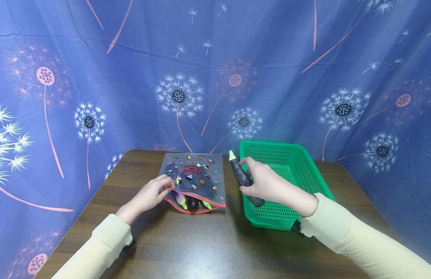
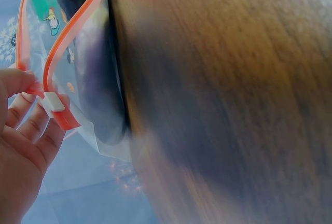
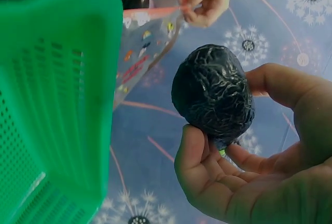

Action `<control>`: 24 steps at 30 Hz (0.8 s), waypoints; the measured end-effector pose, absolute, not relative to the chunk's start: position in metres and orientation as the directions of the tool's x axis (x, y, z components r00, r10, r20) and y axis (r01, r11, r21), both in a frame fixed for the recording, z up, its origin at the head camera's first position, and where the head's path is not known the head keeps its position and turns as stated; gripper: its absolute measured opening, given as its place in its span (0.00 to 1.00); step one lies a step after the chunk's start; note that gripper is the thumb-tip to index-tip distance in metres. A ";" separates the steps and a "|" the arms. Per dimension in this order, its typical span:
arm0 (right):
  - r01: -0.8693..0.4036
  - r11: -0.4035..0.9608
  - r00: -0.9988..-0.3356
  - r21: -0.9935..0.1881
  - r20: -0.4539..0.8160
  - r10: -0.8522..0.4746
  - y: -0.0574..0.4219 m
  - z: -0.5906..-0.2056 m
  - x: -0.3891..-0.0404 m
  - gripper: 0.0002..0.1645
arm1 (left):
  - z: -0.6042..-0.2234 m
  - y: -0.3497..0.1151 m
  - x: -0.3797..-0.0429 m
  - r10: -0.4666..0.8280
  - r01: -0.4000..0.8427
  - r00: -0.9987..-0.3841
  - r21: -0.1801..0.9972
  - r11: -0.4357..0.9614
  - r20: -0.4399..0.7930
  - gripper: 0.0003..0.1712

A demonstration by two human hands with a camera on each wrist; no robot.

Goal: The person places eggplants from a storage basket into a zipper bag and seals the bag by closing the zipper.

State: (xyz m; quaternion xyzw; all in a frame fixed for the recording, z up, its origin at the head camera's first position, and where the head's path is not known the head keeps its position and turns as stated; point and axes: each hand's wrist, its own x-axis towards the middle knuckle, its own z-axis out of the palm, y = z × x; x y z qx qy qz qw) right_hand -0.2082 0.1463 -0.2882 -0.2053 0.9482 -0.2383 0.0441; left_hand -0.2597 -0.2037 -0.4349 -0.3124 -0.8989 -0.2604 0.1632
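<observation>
My right hand [image 1: 262, 180] grips a long, dark, wrinkled eggplant [image 1: 240, 172] with a bright green tip, over the left rim of a green plastic basket [image 1: 321, 182]. In the right wrist view, the rounded dark end of the eggplant [image 3: 212, 92] faces the camera, with thumb and fingers around it. With thumb and fingers, my left hand [image 1: 150, 195] pinches the left corner of a clear zip bag [image 1: 208, 176] by its red edge. A white slider [image 2: 53, 102] sits at that corner. The bag's mouth gapes toward me, showing a purple eggplant [image 1: 180, 200] and darker ones inside.
The bag and basket stand side by side on a brown wooden table [image 1: 187, 248]. The basket's slotted floor [image 1: 281, 213] shows below my right arm. Behind the table hangs a blue dandelion-print cloth [image 1: 208, 93].
</observation>
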 end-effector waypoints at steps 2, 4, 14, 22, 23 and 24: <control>-0.374 0.788 -0.907 -0.489 0.018 -0.420 0.143 -0.292 -0.205 0.39 | -0.435 -0.204 -0.259 0.476 0.644 -0.754 0.368 0.671 0.453 0.10; -0.381 0.771 -0.901 -0.510 0.020 -0.433 0.139 -0.296 -0.203 0.38 | -0.435 -0.204 -0.259 0.473 0.640 -0.758 0.372 0.673 0.448 0.10; -0.403 0.721 -0.876 -0.564 0.009 -0.483 0.126 -0.316 -0.190 0.35 | -0.436 -0.205 -0.259 0.472 0.634 -0.764 0.378 0.675 0.439 0.10; -0.431 0.687 -0.842 -0.585 -0.012 -0.539 0.119 -0.329 -0.181 0.36 | -0.437 -0.206 -0.259 0.471 0.635 -0.763 0.375 0.676 0.443 0.10; -0.437 0.681 -0.837 -0.588 -0.012 -0.547 0.117 -0.331 -0.180 0.36 | -0.437 -0.206 -0.259 0.471 0.635 -0.762 0.373 0.676 0.444 0.11; -0.446 0.672 -0.829 -0.592 -0.010 -0.559 0.116 -0.333 -0.178 0.36 | -0.437 -0.206 -0.258 0.472 0.636 -0.762 0.373 0.676 0.444 0.11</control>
